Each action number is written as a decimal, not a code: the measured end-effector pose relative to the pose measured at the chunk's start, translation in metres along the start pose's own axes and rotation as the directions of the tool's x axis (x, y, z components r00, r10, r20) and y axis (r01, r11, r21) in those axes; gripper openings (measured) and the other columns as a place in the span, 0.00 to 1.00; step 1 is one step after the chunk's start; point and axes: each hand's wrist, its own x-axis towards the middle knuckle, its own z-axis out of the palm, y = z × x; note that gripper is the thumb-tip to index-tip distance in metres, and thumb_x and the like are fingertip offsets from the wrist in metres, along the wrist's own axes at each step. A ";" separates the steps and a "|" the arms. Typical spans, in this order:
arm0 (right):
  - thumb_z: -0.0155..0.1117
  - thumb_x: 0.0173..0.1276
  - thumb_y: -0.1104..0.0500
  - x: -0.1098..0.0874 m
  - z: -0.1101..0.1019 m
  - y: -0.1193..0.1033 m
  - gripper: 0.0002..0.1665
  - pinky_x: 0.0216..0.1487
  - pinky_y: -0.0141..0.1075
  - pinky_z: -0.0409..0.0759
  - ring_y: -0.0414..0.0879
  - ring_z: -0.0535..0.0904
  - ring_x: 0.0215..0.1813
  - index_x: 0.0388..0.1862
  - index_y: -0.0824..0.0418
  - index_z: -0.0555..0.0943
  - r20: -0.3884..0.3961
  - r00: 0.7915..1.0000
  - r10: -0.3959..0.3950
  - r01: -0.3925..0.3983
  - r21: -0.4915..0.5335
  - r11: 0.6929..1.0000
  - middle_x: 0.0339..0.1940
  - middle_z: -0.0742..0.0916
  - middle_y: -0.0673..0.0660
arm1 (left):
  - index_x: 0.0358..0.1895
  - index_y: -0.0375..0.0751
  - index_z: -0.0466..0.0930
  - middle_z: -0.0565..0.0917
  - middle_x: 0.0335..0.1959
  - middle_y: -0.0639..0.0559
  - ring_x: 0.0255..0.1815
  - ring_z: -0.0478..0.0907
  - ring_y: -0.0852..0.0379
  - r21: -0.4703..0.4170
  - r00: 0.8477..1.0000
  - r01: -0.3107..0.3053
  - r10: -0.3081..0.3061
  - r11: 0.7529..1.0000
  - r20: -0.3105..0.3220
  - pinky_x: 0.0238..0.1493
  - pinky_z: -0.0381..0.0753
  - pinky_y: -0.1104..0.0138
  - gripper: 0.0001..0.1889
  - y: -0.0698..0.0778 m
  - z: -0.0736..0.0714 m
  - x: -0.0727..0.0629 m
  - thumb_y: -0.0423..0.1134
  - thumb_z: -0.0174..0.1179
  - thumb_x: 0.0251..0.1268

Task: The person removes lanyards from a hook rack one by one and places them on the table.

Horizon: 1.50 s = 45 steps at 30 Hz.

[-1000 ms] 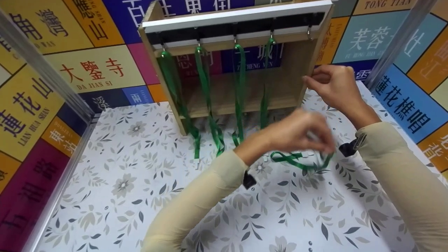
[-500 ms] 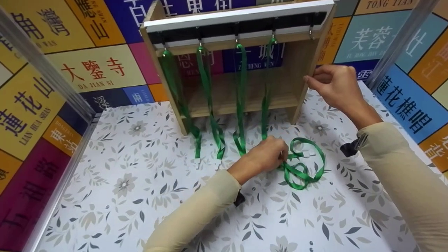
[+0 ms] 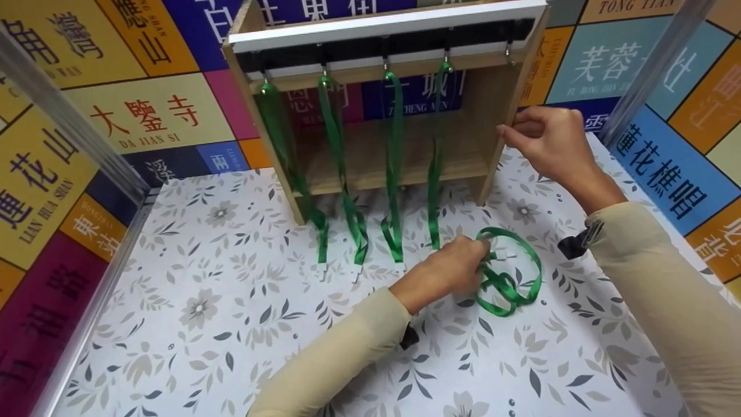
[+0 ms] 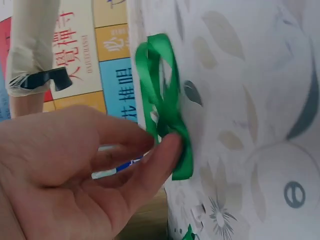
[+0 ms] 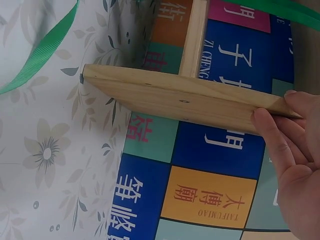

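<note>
On the floral tablecloth lies a loosely looped green lanyard (image 3: 535,284). My left hand (image 3: 454,266) is at its left end; in the left wrist view my thumb and finger pinch the lanyard (image 4: 172,80) beside a bunched part. My right hand (image 3: 553,142) grips the right side board of a wooden hook rack (image 3: 509,116). In the right wrist view, thumb and fingers hold that side board (image 5: 185,100) from either edge. Several green lanyards, such as one lanyard (image 3: 395,145), hang from the rack's hooks. The rightmost hook (image 3: 509,55) bears nothing.
Lower ends of the hanging lanyards, with white clips (image 3: 356,272), reach the tablecloth (image 3: 231,324) in front of the rack. Colourful wall panels (image 3: 150,113) with printed characters stand behind and at both sides, joined by clear corner strips (image 3: 654,63).
My left hand swung left and down with the lanyard, which now lies looped on the cloth; since then the hand has shifted slightly right. The right hand stays on the rack.
</note>
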 end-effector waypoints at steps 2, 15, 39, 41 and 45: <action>0.73 0.76 0.45 0.000 -0.001 -0.001 0.22 0.45 0.15 0.83 0.50 0.94 0.53 0.50 0.63 0.91 -0.009 1.000 -0.007 0.007 0.005 1.000 0.51 0.95 0.62 | 0.50 0.44 0.85 0.88 0.44 0.51 0.40 0.81 0.61 -0.042 1.000 -0.025 0.025 0.999 0.008 0.38 0.79 0.71 0.05 0.000 -0.001 -0.001 0.36 0.60 0.81; 0.70 0.77 0.43 0.000 -0.001 -0.004 0.25 0.49 0.20 0.86 0.60 0.92 0.57 0.54 0.63 0.90 0.021 1.000 0.018 -0.018 0.002 1.000 0.55 0.94 0.63 | 0.43 0.50 0.96 0.92 0.44 0.57 0.45 0.86 0.62 0.112 0.995 -0.070 0.077 0.991 -0.060 0.41 0.85 0.74 0.15 -0.005 0.001 0.021 0.25 0.66 0.72; 0.68 0.78 0.40 -0.006 0.005 -0.003 0.30 0.60 0.41 0.89 0.59 0.91 0.61 0.60 0.64 0.88 -0.033 0.997 0.063 -0.063 0.002 0.998 0.60 0.92 0.61 | 0.65 0.45 0.87 0.89 0.64 0.52 0.58 0.85 0.60 -0.232 0.937 -0.262 0.189 0.937 -0.293 0.61 0.83 0.76 0.22 -0.039 -0.040 0.022 0.25 0.55 0.75; 0.68 0.78 0.40 -0.006 0.006 -0.003 0.30 0.60 0.40 0.89 0.59 0.91 0.61 0.60 0.63 0.88 -0.040 0.997 0.068 -0.068 0.006 0.998 0.59 0.92 0.61 | 0.61 0.44 0.89 0.91 0.60 0.50 0.59 0.86 0.60 -0.200 0.906 -0.291 0.202 0.936 -0.371 0.62 0.83 0.76 0.18 -0.039 -0.054 0.015 0.27 0.57 0.77; 0.69 0.77 0.40 -0.007 0.008 -0.004 0.29 0.58 0.36 0.90 0.58 0.91 0.60 0.61 0.62 0.89 -0.054 0.995 0.079 -0.078 0.023 0.997 0.58 0.93 0.61 | 0.55 0.42 0.90 0.92 0.53 0.49 0.52 0.87 0.60 -0.155 0.828 -0.305 0.180 0.940 -0.532 0.55 0.84 0.79 0.13 -0.039 -0.085 -0.003 0.28 0.60 0.77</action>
